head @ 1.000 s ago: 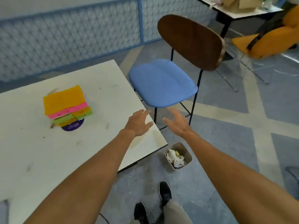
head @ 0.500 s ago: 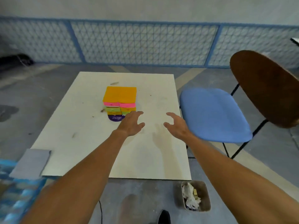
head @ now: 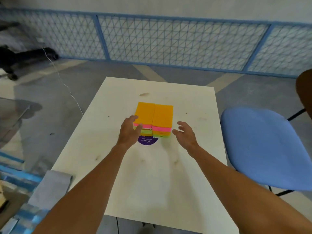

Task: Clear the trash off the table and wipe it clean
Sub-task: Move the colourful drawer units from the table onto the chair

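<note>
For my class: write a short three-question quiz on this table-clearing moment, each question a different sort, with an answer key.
1. True or false: the left hand is already closed around the stack of sponges.
2. Multiple choice: where is the grey cloth? A) on the blue chair seat; B) at the table's near left corner; C) under the stack.
3. Fill in: the stack partly covers a round ____ sticker.

Key
1. False: it is open at the stack's left side, and the right hand is open, apart from the right side.
2. B
3. purple
</note>
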`<state>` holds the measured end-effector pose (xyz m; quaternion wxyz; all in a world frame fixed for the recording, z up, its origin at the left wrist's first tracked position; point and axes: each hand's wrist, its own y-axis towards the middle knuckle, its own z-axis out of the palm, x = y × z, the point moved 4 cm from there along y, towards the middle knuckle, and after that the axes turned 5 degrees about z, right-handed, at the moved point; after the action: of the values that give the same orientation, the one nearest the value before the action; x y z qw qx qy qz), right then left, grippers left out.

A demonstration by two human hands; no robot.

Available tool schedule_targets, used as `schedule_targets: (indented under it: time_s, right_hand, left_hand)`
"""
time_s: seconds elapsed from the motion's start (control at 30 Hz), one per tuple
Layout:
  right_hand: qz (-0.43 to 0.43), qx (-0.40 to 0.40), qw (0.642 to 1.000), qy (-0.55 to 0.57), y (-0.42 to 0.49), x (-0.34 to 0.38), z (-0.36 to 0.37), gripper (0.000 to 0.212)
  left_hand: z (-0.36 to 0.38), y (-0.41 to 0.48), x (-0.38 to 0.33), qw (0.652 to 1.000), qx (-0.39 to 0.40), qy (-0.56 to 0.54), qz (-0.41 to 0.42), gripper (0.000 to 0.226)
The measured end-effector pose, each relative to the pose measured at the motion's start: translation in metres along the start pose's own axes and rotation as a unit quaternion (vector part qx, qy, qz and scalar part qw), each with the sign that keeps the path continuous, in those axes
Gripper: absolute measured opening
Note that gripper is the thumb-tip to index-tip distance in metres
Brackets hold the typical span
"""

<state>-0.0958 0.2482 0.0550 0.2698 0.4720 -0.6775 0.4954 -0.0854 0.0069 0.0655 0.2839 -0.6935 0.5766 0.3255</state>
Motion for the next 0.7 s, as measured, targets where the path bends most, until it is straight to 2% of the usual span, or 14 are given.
schedule_targets:
  time_s: [0.23,0.33,0.5,0.7]
  right_hand:
    - [0.098,-0.05,0.991,0.075,0.044,0.005,0.026,0.05]
    - [0.117,-0.055,0.99,0.055,0.056,0.003,0.031,0.042]
    - [0.143,-0.069,0.986,0.054,0.064,-0.01,0.038,0.015]
    - [0.15,-0.066,0.981,0.099,0.056,-0.022,0.025,0.01]
  left_hand:
    - [0.011,0.061,-0.008,0.996,0.038,-0.052,0.058,0.039]
    - [0.02,0.074,-0.01,0.994,0.062,-0.05,0.076,0.038]
    - [0.033,0.081,0.005,0.989,0.12,-0.001,0.085,0.041]
    - [0.04,0.075,-0.003,0.987,0.109,0.006,0.114,0.037]
